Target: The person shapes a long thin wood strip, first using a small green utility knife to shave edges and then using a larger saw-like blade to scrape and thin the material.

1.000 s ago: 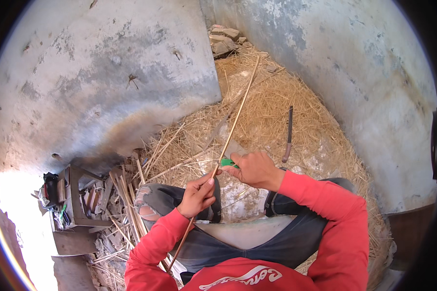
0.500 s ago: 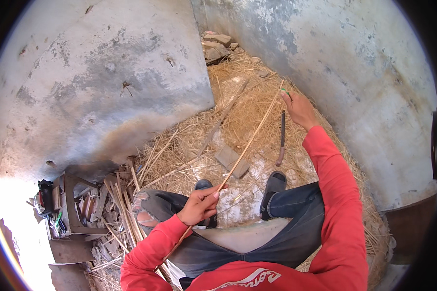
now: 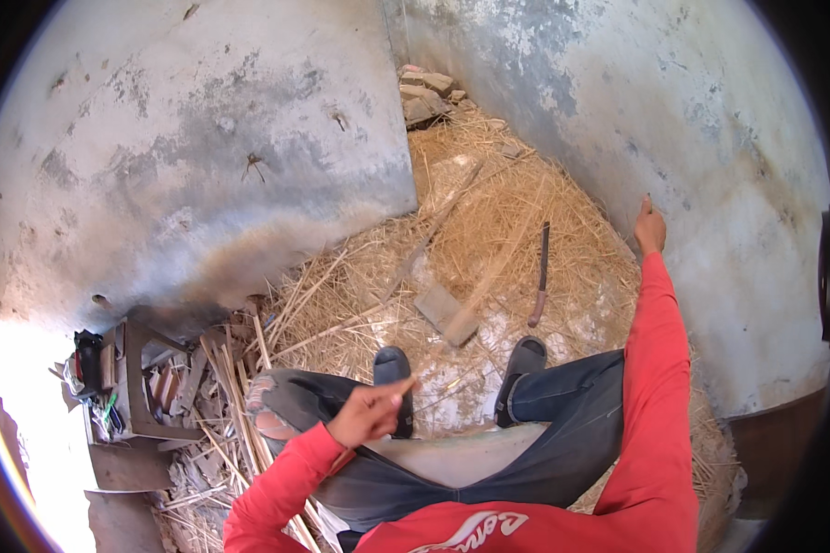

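Head view: blurred stick [image 3: 493,269] in left fingers [image 3: 384,396]

Left grip [image 3: 369,417] around a blurred stick [image 3: 489,281], right grip [image 3: 650,229] well apart

Thin stick [image 3: 491,280], seemingly, a pale blur beyond the left hand [image 3: 369,417].

Knife [image 3: 542,267] on straw [image 3: 581,240], R of block [image 3: 444,311].
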`<action>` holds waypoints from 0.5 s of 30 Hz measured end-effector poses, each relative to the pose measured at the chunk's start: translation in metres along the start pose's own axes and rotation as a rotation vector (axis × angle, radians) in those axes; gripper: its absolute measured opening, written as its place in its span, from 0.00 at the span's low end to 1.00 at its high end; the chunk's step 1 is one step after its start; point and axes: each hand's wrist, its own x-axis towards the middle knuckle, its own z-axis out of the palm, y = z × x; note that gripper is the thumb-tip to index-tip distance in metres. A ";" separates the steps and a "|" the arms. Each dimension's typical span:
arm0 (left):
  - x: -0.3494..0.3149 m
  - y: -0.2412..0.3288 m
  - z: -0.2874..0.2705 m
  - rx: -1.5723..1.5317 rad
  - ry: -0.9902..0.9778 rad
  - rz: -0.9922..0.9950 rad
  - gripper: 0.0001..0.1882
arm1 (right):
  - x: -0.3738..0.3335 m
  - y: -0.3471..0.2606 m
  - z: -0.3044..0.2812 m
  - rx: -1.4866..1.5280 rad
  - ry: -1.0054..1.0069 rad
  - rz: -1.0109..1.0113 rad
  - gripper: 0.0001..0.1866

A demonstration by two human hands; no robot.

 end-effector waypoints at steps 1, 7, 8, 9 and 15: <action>0.010 0.004 -0.003 -0.022 0.066 0.032 0.23 | 0.003 0.005 -0.003 0.003 -0.045 -0.029 0.34; 0.020 0.010 0.007 -0.064 0.200 0.180 0.22 | -0.071 -0.114 -0.030 -0.035 -0.788 -0.188 0.37; 0.025 0.014 0.010 -0.060 0.192 0.203 0.22 | -0.093 -0.124 -0.033 -0.008 -0.975 -0.231 0.38; 0.030 0.015 0.011 -0.065 0.168 0.223 0.23 | -0.113 -0.130 -0.030 0.021 -1.167 -0.275 0.40; 0.026 0.019 0.010 -0.042 0.215 0.231 0.23 | -0.219 -0.160 0.003 -0.718 -1.125 -0.737 0.33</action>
